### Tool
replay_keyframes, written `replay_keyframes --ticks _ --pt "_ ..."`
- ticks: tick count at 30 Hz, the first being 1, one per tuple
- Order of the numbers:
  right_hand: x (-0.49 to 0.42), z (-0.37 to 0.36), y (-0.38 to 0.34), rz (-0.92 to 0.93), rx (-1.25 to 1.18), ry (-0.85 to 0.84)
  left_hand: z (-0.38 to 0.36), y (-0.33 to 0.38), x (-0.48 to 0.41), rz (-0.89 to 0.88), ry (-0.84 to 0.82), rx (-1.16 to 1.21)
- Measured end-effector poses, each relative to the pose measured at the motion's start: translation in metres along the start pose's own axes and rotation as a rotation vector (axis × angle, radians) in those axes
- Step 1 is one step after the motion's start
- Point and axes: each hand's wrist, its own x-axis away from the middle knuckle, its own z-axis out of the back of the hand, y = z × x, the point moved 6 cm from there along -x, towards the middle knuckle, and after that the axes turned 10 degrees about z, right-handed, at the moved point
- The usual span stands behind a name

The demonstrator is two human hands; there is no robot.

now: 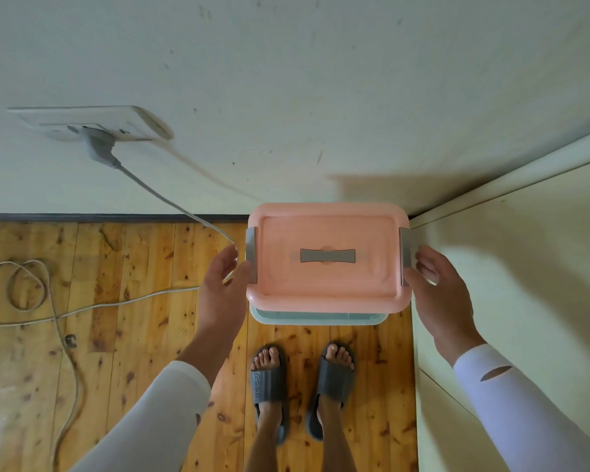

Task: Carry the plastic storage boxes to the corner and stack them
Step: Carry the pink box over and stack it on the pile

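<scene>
A pink plastic storage box with grey side latches and a grey lid handle sits on top of a pale blue-green box, whose front edge shows below it. Both stand on the wooden floor in the corner where two walls meet. My left hand is at the pink box's left side with relaxed fingers, its thumb close to the grey latch. My right hand is at the right side, fingers loosely spread near the right latch. Neither hand grips the box.
A grey plug sits in a wall socket at the left, and its cable runs down behind the box and loops over the floor. A cream wall closes the right side. My feet in grey slippers stand just before the boxes.
</scene>
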Motion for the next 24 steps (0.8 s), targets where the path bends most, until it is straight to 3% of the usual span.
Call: replay_keyframes --ticks 6,19,24 --pt "0.017 0.010 -0.015 0.038 -0.042 0.067 0.003 0.025 0.021 -0.151 0.012 0.014" --pt "0.064 0.013 -0.044 0.095 -0.007 -0.021 -0.005 0.049 0.082 -0.184 -0.199 0.069" --pt "0.095 0.027 -0.052 0.056 0.016 0.018 -0.010 0.050 0.107 -0.190 -0.291 0.018"
